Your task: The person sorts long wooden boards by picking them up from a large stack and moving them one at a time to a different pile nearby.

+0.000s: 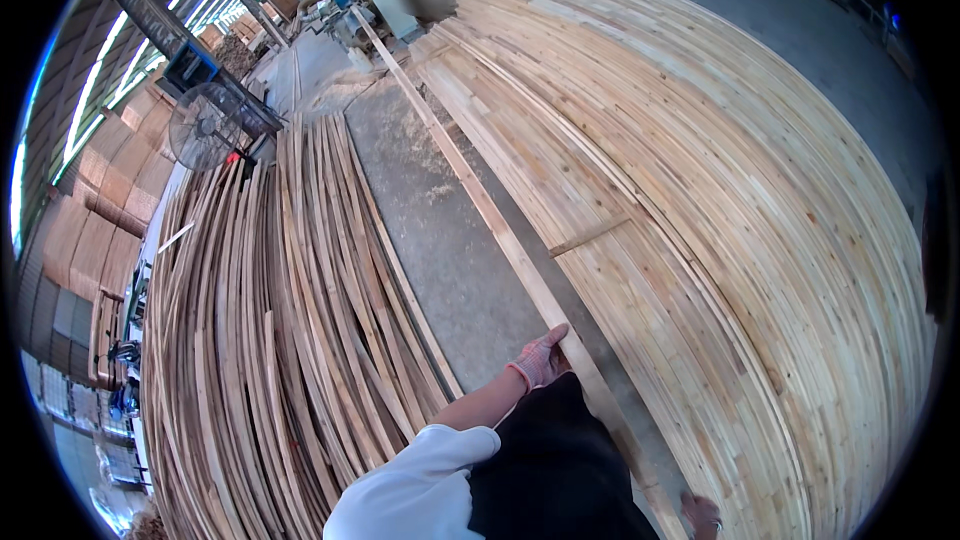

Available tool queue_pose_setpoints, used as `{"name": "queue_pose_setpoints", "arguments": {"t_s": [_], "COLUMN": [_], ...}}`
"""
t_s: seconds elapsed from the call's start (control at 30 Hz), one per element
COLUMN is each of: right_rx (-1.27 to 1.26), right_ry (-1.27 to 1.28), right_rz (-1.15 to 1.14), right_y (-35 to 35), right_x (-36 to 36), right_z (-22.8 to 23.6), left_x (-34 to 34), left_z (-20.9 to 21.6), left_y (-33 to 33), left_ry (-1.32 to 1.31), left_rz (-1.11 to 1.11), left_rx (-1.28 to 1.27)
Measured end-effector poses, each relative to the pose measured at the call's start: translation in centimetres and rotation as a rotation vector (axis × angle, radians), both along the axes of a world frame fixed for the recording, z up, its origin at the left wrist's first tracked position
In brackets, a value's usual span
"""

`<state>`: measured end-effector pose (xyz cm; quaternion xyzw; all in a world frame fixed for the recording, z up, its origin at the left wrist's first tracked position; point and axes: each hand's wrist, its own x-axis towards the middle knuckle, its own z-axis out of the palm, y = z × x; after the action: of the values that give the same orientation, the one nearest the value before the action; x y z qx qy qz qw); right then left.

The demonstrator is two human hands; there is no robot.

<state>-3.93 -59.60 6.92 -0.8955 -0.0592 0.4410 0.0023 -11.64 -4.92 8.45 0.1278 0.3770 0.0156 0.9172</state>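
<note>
A long, narrow, pale wooden board [487,208] runs from near my body to the machinery at the far end. My left hand [540,360], in a knitted glove, is closed on the board's left edge, with the thumb toward its upper face. My right hand [702,513] is low in the picture, close beside the near part of the same board. Its fingers are small and partly hidden, so I cannot make out whether they grip the edge.
Long loose strips [300,320] are piled on the left. To the right spreads a broad layer of planks [740,190], with a short crosspiece [590,235] on it. A fan [205,127] stands by a pillar [150,10]. Sawdust lies on the concrete floor [400,200].
</note>
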Motion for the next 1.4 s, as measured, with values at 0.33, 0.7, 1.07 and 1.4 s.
{"name": "queue_pose_setpoints", "arguments": {"t_s": [0.33, 0.7, 1.07, 1.4], "right_rx": [0.008, -0.179, 0.15, 0.386], "right_ry": [-0.168, -0.502, -0.868, -0.596], "right_rz": [-0.226, -0.499, -0.453, -0.186], "right_y": [-8.3, -0.5, 31.9, 49.7], "right_x": [-5.8, -6.2, 1.2, 4.3], "right_z": [5.0, 17.4, 15.8, 13.9], "left_x": [0.0, 4.8, 11.8, 6.5], "left_z": [5.7, 7.2, 6.1, 0.0], "left_y": [-3.3, 22.8, 45.5, 24.1], "left_ry": [-0.099, -0.142, -0.151, -0.496], "left_rz": [-0.633, -0.369, 0.257, -0.698], "left_rx": [-0.123, 0.47, 0.523, -0.173]}}
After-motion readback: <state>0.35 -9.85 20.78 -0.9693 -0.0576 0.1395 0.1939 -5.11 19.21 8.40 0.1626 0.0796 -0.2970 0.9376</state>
